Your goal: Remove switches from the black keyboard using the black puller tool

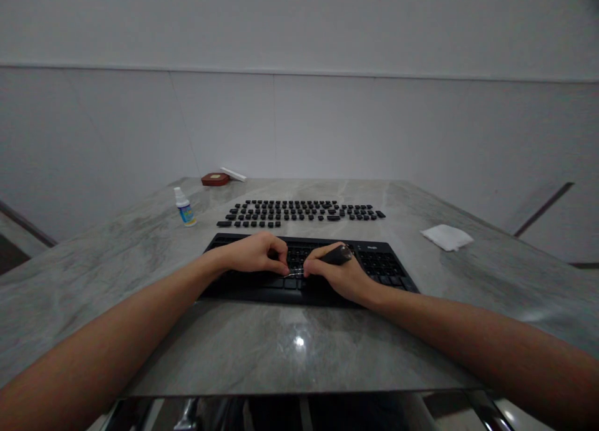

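A black keyboard (281,294) lies near the front of the grey marble-look table, with keys off part of it. My right hand (337,275) is closed around a tool with a dark, thick handle (337,254) and a thin metal end, held low over the keyboard's lower middle. My left hand (257,253) rests over the keyboard's left half, thumb and forefinger pinched together by the metal end. What those fingertips hold, if anything, is too small to make out. Beyond the keyboard, loose black keycaps (269,217) lie in rows on the tabletop.
A small spray bottle (185,208) with a white cap stands at the left. Behind it are a reddish-brown case (214,179) and a white strip (233,174). Folded white tissue (447,237) lies at the right. A pale wall (327,125) rises behind the table (234,350).
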